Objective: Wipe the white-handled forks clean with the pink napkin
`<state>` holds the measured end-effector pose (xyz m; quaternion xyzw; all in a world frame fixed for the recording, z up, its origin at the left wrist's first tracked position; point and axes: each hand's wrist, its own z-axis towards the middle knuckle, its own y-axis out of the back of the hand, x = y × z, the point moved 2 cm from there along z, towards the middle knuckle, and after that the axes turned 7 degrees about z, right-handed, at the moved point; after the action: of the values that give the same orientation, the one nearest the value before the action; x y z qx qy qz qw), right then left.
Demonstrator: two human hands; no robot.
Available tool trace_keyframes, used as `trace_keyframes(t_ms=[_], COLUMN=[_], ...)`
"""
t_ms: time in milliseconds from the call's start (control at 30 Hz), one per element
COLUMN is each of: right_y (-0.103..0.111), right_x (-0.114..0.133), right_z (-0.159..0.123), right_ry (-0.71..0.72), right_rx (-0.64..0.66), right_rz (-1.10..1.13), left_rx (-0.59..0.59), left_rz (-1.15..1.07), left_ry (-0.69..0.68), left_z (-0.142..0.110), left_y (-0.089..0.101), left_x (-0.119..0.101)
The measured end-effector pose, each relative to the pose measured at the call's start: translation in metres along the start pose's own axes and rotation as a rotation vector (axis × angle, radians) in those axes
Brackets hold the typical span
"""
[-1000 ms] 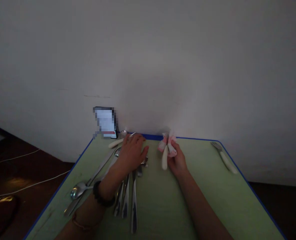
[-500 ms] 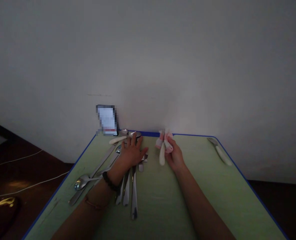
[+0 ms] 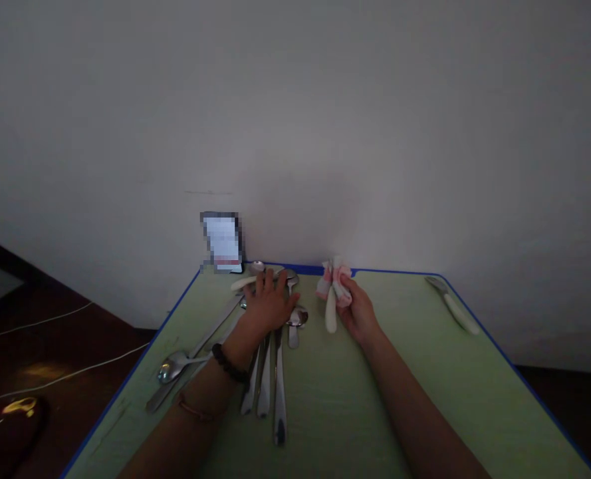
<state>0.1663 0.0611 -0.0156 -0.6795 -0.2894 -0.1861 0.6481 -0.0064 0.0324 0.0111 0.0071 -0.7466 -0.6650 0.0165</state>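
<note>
My left hand (image 3: 268,306) lies palm down with fingers spread over a pile of metal cutlery, covering part of it. Under and around it are a white-handled utensil (image 3: 244,283), a spoon (image 3: 298,316) and several long metal handles (image 3: 280,412) pointing towards me. Further left, a large spoon (image 3: 173,367) rests across a long metal handle. My right hand (image 3: 359,309) is closed on a crumpled pink-and-white cloth (image 3: 343,296), which is folded around a white-handled piece of cutlery (image 3: 330,313). The head of that piece is hidden in the cloth.
A phone with a lit screen (image 3: 224,241) leans on the wall at the table's back left. A white-handled fork (image 3: 459,313) lies by the right edge of the green table (image 3: 335,412), which has a blue rim. White cables (image 3: 66,378) run at the left.
The left hand's fingers have spread, and the spoon beside its thumb shows more fully. My right hand keeps hold of the cloth and white-handled piece. The view has shifted slightly.
</note>
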Motion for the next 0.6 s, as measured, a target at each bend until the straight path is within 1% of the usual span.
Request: trace_keyframes(t_ms=[133,433,600], right_y=[-0.003,-0.003,-0.004], right_x=[0.000,0.000,0.000], right_z=[-0.002,-0.005,-0.007], right_ry=[-0.003,-0.011,-0.026], right_rx=[-0.012,0.001,0.003], right_rz=[-0.006,-0.004,0.025], left_rx=[0.062,0.095,0.106], left_rz=[-0.029,-0.022,-0.037], left_ry=[0.000,-0.099,-0.130], left_z=[-0.002,-0.012,-0.014], left_y=[0.002,0.012,0.005], left_x=[0.001,-0.009,-0.013])
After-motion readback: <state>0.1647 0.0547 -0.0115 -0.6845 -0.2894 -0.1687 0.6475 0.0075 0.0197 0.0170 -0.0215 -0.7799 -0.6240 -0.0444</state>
